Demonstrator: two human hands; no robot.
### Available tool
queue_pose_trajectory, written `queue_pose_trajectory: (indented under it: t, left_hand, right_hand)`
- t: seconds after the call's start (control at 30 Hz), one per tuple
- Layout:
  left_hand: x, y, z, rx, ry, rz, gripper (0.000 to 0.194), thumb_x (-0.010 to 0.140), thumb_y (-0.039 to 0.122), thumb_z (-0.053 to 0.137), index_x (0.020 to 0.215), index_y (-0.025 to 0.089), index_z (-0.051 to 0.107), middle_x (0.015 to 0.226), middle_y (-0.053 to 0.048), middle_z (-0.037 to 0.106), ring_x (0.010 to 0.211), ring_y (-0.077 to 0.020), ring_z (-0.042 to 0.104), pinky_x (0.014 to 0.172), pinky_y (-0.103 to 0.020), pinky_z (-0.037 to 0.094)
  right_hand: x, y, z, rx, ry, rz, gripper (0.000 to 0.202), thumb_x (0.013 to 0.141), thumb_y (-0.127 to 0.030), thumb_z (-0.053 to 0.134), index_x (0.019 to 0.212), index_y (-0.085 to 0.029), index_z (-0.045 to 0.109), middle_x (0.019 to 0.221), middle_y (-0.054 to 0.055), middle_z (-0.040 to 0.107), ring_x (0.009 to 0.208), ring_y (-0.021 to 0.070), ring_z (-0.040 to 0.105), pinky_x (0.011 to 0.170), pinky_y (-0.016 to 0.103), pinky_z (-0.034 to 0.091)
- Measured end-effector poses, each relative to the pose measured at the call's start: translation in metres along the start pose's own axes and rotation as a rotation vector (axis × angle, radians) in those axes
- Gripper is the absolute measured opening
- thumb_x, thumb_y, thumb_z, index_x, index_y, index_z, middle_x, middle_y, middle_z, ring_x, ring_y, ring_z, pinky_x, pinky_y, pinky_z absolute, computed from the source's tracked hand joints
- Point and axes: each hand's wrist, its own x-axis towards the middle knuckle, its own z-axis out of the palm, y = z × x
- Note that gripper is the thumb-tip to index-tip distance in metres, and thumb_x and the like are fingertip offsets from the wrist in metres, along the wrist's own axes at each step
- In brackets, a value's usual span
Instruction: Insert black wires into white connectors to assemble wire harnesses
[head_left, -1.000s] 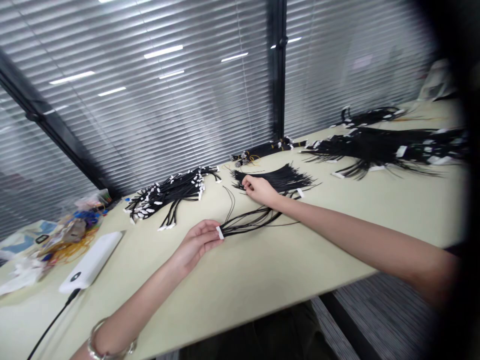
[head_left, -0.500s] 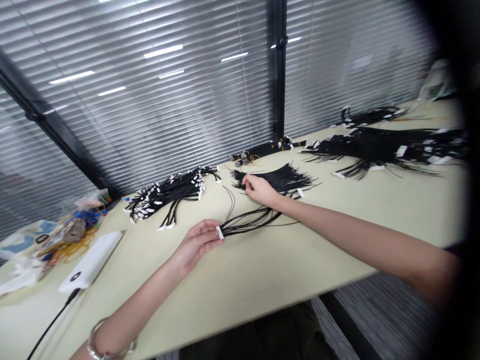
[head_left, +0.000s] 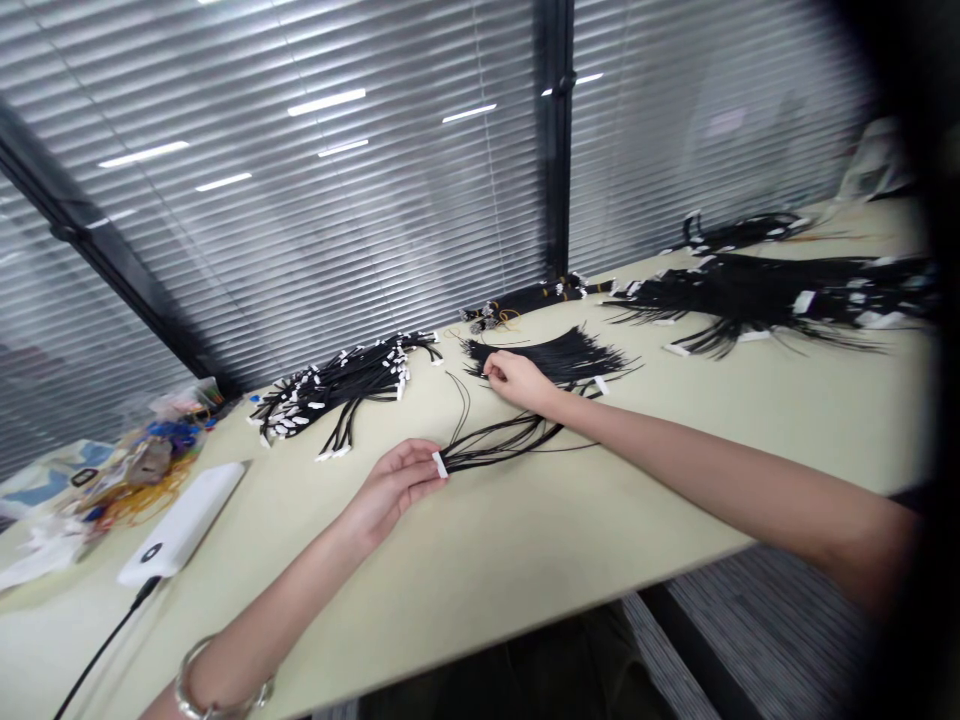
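Note:
My left hand (head_left: 405, 478) pinches a white connector (head_left: 440, 464) from which a bundle of thin black wires (head_left: 499, 441) runs right, passing beneath my right forearm. A second white connector (head_left: 601, 386) shows past that forearm. My right hand (head_left: 517, 380) is at the left end of a flat pile of loose black wires (head_left: 570, 352), thumb and forefinger pressed together. Whatever sits between those fingertips is too small to make out. One or two loose wires curve up near the left-hand connector.
Black cables with white connectors (head_left: 345, 380) lie heaped at the left back. Larger cable piles (head_left: 750, 285) cover the right back, and tied bundles (head_left: 540, 298) rest by the blinds. A white power bank (head_left: 182, 525) with a black cord sits at left, beside plastic bags (head_left: 154, 460).

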Motion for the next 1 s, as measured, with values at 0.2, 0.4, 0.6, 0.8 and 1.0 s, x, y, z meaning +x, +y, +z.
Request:
queue_pose_trajectory:
  t: [0.2, 0.4, 0.6, 0.8, 1.0]
  left_hand:
    - [-0.0003, 0.0003, 0.0009, 0.009, -0.009, 0.0, 0.025, 0.075, 0.02, 0.068, 0.099, 0.017, 0.061, 0.094, -0.005, 0.062, 0.09, -0.016, 0.059, 0.093, -0.033, 0.044]
    - [0.0004, -0.0002, -0.0003, 0.015, -0.004, 0.0, 0.025, 0.075, 0.02, 0.068, 0.099, 0.017, 0.061, 0.094, -0.005, 0.061, 0.09, -0.016, 0.059, 0.093, -0.033, 0.045]
    - [0.0005, -0.0002, -0.0006, 0.01, -0.012, 0.005, 0.026, 0.075, 0.021, 0.068, 0.1, 0.016, 0.061, 0.096, -0.007, 0.062, 0.093, -0.0179, 0.059, 0.095, -0.036, 0.043]
    - [0.0002, -0.0009, -0.0005, 0.007, -0.009, -0.002, 0.026, 0.075, 0.02, 0.068, 0.1, 0.016, 0.06, 0.096, -0.006, 0.062, 0.092, -0.0176, 0.059, 0.095, -0.035, 0.042]
    - [0.0008, -0.0007, -0.0011, 0.006, -0.009, -0.002, 0.027, 0.074, 0.02, 0.068, 0.1, 0.016, 0.061, 0.095, -0.006, 0.062, 0.092, -0.0173, 0.059, 0.094, -0.035, 0.044]
  right_hand:
    - [-0.0003, -0.0012, -0.0004, 0.006, 0.009, -0.026, 0.019, 0.075, -0.007, 0.045, 0.084, -0.016, 0.059, 0.085, 0.004, 0.057, 0.075, 0.0136, 0.051, 0.071, 0.022, 0.037]
    - [0.0, -0.0006, 0.0, 0.02, 0.022, -0.003, 0.021, 0.079, -0.011, 0.044, 0.095, -0.016, 0.056, 0.083, 0.004, 0.06, 0.072, 0.0132, 0.052, 0.067, 0.022, 0.038]
    - [0.0012, 0.003, 0.0032, 0.03, 0.021, 0.017, 0.022, 0.08, -0.014, 0.045, 0.099, -0.017, 0.055, 0.079, 0.003, 0.061, 0.066, 0.0125, 0.053, 0.065, 0.021, 0.038]
    - [0.0005, 0.0021, 0.0028, 0.03, 0.03, 0.016, 0.022, 0.079, -0.014, 0.045, 0.097, -0.017, 0.055, 0.078, 0.002, 0.061, 0.065, 0.0124, 0.052, 0.063, 0.021, 0.038]
    - [-0.0001, -0.0005, 0.0004, 0.031, 0.032, 0.009, 0.018, 0.076, -0.011, 0.045, 0.09, -0.016, 0.055, 0.08, 0.003, 0.06, 0.068, 0.0126, 0.052, 0.064, 0.021, 0.037]
